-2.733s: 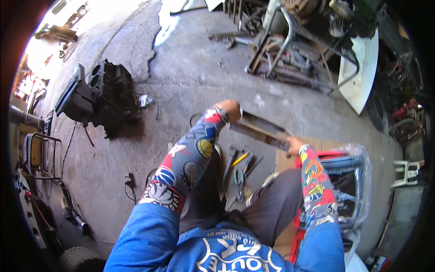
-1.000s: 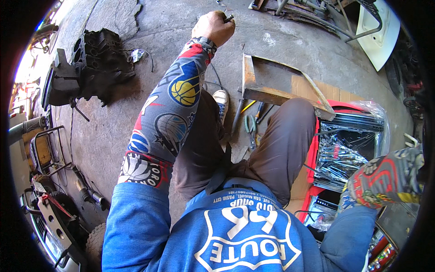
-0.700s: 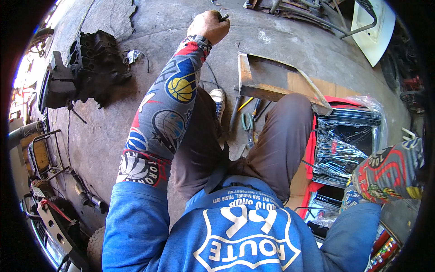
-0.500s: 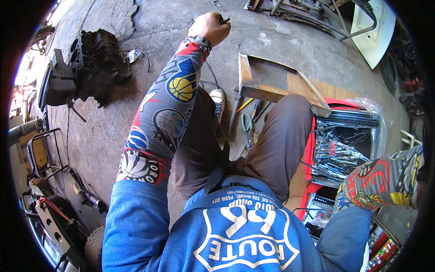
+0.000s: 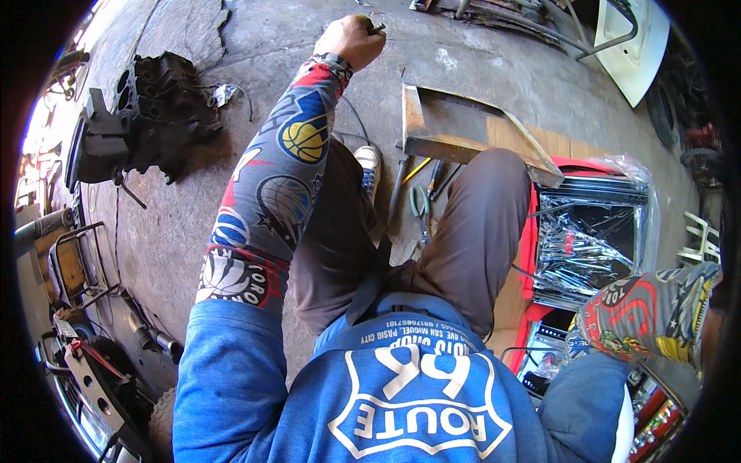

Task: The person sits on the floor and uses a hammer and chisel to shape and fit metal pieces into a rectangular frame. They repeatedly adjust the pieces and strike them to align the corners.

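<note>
My left hand is stretched far forward above the concrete floor, its fingers closed round a short dark cylindrical piece. One end of that piece sticks out past the fingers; its kind is not clear. My right arm, in a patterned sleeve, reaches out to the right, and the hand is lost beyond the dark rim. Between my feet and knees lie green-handled pliers, a long dark-handled tool, a thin yellow stick and a screwdriver-like tool.
A rusty metal frame lies ahead of my right knee. Beside it stands a red case with shiny tools under clear plastic. An engine block sits at left. A white panel and scrap metal are at far right.
My left hand has shifted slightly left and nearer to me, still gripping the dark piece. My right forearm has moved a little, and its hand stays out of sight.
</note>
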Demonstrator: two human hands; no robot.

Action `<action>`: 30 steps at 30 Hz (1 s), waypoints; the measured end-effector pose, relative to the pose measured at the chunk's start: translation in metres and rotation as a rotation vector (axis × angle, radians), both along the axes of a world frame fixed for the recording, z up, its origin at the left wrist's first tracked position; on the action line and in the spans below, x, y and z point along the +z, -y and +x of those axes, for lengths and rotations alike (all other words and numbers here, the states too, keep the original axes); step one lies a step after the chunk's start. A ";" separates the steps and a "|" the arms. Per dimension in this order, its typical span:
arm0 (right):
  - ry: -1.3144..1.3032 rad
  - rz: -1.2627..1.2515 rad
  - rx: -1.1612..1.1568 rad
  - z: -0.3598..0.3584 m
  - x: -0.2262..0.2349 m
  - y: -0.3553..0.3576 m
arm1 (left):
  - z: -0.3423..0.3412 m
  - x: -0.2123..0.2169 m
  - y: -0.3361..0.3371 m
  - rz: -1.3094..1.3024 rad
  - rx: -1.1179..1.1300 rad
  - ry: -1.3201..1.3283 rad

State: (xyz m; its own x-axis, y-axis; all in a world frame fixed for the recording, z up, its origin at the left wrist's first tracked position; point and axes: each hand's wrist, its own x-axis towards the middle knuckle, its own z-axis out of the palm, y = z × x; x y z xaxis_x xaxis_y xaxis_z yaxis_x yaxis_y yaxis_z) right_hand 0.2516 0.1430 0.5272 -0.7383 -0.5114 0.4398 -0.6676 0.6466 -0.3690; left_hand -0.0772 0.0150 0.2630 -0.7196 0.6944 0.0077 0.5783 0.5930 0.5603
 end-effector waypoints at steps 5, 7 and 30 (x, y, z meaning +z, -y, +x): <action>-0.137 -0.180 0.041 -0.012 -0.007 0.006 | -0.002 -0.003 0.001 0.015 -0.010 -0.002; -0.170 -0.356 -0.208 -0.021 -0.031 0.017 | -0.004 -0.008 0.001 0.051 0.002 0.002; 1.127 0.314 -0.360 -0.111 -0.319 -0.012 | -0.004 -0.003 0.021 0.186 -0.087 0.408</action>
